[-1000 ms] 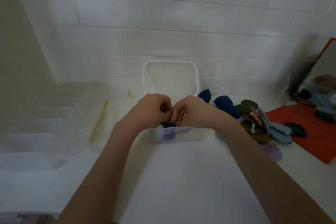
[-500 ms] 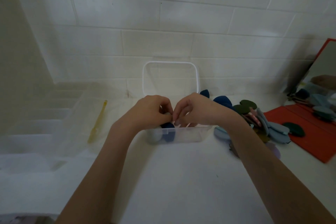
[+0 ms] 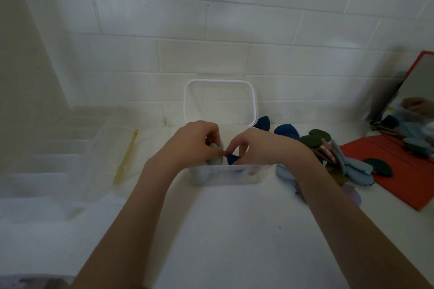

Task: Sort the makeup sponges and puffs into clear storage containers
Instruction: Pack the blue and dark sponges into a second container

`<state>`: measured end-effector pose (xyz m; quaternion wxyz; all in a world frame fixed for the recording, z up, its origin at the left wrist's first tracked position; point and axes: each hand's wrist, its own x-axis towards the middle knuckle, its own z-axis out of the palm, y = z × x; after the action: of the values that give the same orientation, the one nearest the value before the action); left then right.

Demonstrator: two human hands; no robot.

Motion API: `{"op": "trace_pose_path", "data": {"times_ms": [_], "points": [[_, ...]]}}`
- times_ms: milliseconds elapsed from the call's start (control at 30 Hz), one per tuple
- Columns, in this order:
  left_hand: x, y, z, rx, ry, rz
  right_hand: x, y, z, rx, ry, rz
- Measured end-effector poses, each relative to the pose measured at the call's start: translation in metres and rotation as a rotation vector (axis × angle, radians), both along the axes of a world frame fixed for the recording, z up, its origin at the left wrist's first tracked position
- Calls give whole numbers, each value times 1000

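Left hand (image 3: 196, 142) grasps pale green sponge (image 3: 215, 156); right hand (image 3: 256, 148) pinches navy puff (image 3: 232, 159); both inside clear container (image 3: 231, 174). Loose puff pile (image 3: 338, 159) at 3 o'clock.

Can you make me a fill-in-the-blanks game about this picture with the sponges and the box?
1. The left hand holds a pale ____ sponge.
2. The right hand has its grip on a dark ____ sponge.
3. Both hands work over the clear ____.
4. The long yellow stick lies to the ____ of the hands.

Missing words: green, blue, container, left
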<state>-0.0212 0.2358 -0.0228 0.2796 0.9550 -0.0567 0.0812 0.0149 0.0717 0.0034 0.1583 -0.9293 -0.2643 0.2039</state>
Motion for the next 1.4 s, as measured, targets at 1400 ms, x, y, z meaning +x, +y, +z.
{"op": "trace_pose_path", "data": {"times_ms": [1400], "points": [[2,-1,0,70,-13,-14,1,-4,5,260,188,44]]}}
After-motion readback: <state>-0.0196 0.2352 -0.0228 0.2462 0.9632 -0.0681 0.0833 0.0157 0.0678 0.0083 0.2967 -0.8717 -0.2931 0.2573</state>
